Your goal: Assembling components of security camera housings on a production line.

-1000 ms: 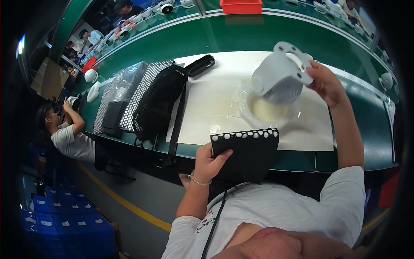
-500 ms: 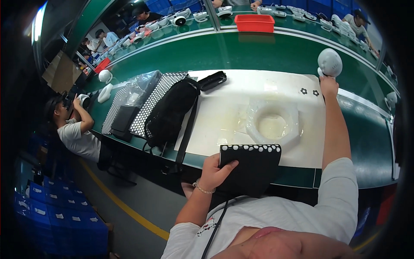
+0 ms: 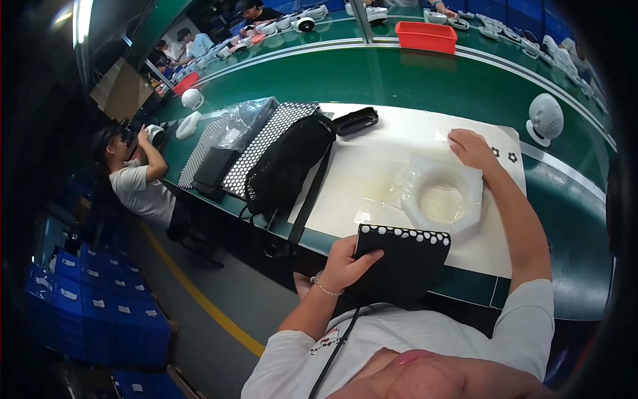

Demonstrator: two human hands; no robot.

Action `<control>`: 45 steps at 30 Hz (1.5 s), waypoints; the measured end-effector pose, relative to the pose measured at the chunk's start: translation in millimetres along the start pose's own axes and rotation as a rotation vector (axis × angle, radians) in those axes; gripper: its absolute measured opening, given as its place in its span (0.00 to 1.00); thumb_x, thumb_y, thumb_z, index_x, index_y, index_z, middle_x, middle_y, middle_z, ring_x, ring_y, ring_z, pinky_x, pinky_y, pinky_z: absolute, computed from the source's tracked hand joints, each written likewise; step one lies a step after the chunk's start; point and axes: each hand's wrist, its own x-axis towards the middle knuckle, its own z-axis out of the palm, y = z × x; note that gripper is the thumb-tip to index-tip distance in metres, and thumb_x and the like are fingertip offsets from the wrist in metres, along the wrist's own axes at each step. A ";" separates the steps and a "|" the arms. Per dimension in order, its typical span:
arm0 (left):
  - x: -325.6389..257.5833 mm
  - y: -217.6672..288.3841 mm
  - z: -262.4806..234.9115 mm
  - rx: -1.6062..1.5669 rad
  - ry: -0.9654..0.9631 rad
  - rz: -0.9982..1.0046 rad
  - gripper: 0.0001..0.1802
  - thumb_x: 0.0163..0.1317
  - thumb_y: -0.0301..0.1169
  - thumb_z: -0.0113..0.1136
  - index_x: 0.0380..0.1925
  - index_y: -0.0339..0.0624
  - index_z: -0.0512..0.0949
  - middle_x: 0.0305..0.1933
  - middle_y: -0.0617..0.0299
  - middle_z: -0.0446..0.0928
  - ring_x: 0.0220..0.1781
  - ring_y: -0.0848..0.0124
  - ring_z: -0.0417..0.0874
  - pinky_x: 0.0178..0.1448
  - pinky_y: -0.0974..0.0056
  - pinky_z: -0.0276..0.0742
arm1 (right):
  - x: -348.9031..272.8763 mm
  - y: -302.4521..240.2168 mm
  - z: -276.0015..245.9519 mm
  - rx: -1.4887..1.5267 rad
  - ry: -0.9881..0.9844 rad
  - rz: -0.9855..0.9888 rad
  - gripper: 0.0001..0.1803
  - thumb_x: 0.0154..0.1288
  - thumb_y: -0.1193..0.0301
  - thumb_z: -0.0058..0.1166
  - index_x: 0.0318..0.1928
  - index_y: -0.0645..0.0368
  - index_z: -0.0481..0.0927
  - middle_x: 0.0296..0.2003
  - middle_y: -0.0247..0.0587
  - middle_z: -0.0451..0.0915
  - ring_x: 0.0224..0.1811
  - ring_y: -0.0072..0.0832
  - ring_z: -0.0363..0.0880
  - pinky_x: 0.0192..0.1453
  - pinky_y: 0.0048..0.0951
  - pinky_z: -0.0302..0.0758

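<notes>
The person's left hand [image 3: 344,268] grips a flat black folder with white-spotted trim, thumb over its cover [image 3: 407,267]; a flat, firm thumb should steady it without creasing. The right hand [image 3: 470,147], beyond the whitish, plastic-looking ring-shaped cradle [image 3: 475,189], has bent fingers; whether they hold anything cannot be told. The folder is nearer the person than the cradle, spotted edge toward it, running left-right; foreshortening obscures its long axis.

Tube light [image 3: 84,21] burning white, upper left of the frame. Long green bench [image 3: 319,78] bows across the middle; metal post [image 3: 361,23] at top centre. Below me, lower left: grey floor [image 3: 232,289], curving yellow line [image 3: 214,316], blue boxes [image 3: 113,306] massed toward the edge.
</notes>
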 end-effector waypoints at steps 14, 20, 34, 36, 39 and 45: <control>-3.4 0.4 -2.2 0.056 -0.032 0.012 0.08 0.51 0.28 0.60 0.31 0.37 0.77 0.26 0.57 0.77 0.27 0.69 0.77 0.33 0.69 0.70 | -14.2 7.4 -13.5 0.258 -0.019 0.051 0.16 0.57 0.69 0.48 0.45 0.63 0.74 0.50 0.48 0.72 0.54 0.40 0.67 0.60 0.32 0.61; -2.8 0.4 -3.9 0.045 -0.030 0.018 0.08 0.51 0.28 0.60 0.31 0.37 0.77 0.25 0.57 0.77 0.27 0.68 0.77 0.33 0.68 0.70 | -12.9 7.3 -10.8 0.268 -0.014 0.067 0.16 0.57 0.70 0.49 0.45 0.63 0.74 0.51 0.48 0.71 0.54 0.40 0.67 0.60 0.31 0.61; -2.5 -2.1 -0.7 0.005 -0.018 0.064 0.09 0.50 0.27 0.59 0.32 0.35 0.76 0.27 0.55 0.78 0.28 0.69 0.78 0.35 0.69 0.71 | -14.1 8.0 -12.0 0.298 -0.019 0.068 0.16 0.58 0.71 0.48 0.46 0.63 0.73 0.51 0.48 0.71 0.56 0.39 0.66 0.59 0.31 0.62; -2.1 -2.1 -0.6 0.018 -0.017 0.059 0.09 0.50 0.26 0.59 0.32 0.35 0.76 0.27 0.55 0.78 0.28 0.69 0.77 0.35 0.68 0.71 | -13.8 9.7 -11.5 0.288 -0.018 0.059 0.16 0.58 0.71 0.48 0.46 0.63 0.73 0.51 0.48 0.71 0.56 0.40 0.66 0.59 0.31 0.61; -1.9 0.5 -1.0 0.018 -0.021 0.075 0.09 0.50 0.26 0.59 0.32 0.35 0.76 0.28 0.55 0.78 0.28 0.68 0.78 0.35 0.68 0.71 | -14.0 11.4 -10.6 0.281 -0.015 0.051 0.16 0.58 0.71 0.48 0.46 0.63 0.73 0.51 0.48 0.70 0.56 0.40 0.66 0.59 0.31 0.62; -1.8 -1.2 -1.3 0.027 -0.029 0.064 0.09 0.51 0.26 0.59 0.33 0.35 0.76 0.28 0.55 0.78 0.29 0.68 0.78 0.36 0.68 0.71 | -14.7 6.7 -13.5 0.323 -0.027 0.091 0.16 0.58 0.71 0.48 0.46 0.63 0.73 0.52 0.47 0.70 0.56 0.39 0.66 0.59 0.31 0.62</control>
